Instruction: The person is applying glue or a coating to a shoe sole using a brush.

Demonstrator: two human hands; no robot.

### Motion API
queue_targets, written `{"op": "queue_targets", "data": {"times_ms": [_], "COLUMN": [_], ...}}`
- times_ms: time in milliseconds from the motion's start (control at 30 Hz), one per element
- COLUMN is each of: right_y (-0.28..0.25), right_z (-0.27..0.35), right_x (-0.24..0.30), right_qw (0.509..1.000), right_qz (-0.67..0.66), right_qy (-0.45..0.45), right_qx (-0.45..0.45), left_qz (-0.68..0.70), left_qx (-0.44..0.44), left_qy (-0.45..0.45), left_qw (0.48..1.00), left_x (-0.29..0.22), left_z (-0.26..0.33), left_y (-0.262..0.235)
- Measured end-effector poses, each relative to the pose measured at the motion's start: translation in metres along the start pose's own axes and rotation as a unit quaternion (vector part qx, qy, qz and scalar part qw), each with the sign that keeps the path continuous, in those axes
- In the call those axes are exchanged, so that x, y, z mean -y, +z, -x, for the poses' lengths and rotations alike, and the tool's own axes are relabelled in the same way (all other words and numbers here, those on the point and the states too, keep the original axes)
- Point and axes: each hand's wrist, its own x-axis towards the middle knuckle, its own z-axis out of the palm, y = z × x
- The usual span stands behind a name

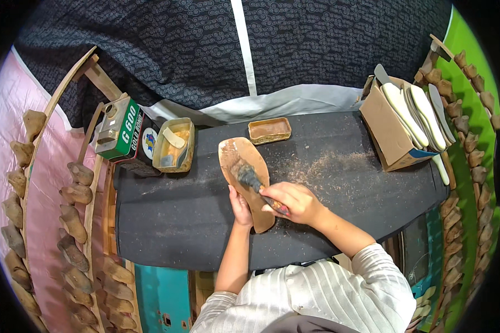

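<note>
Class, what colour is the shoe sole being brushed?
Tan brown sole, best seen in the head view.

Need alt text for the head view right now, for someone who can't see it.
The right hand brushes a tan shoe sole with a brush on a black table, while the left hand steadies the sole. An open tin and a box of insoles sit nearby.

Bright, even light from overhead | shadows soft and short under the hands at frame centre | no glare | centre sharp, slight blur toward the rim | strong fisheye bend along left and right edges | black vignette in all four corners
</note>
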Motion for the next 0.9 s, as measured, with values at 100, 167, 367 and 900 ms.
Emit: {"op": "queue_targets", "data": {"times_ms": [100,167,367,900], "right_y": [-0.007,-0.008,-0.019,-0.032], "right_z": [0.008,0.011,0.005,-0.007], "right_x": [0.007,0.009,0.017,-0.001], "right_qw": [1.000,0.999,0.998,0.993], "right_qz": [0.004,-0.002,-0.030,-0.070], "right_qy": [-0.014,-0.027,-0.026,0.028], "right_qx": [0.024,0.025,0.058,0.089], "left_qz": [0.033,0.022,0.111,0.015], "left_qx": [0.030,-0.005,0.134,-0.039], "left_qy": [-0.018,-0.055,-0.091,-0.010], "left_qw": [0.999,0.998,0.980,0.999], "left_x": [-0.007,-0.010,-0.004,0.008], "left_z": [0.000,-0.001,-0.007,-0.001], "left_y": [0.011,0.016,0.003,-0.004]}}
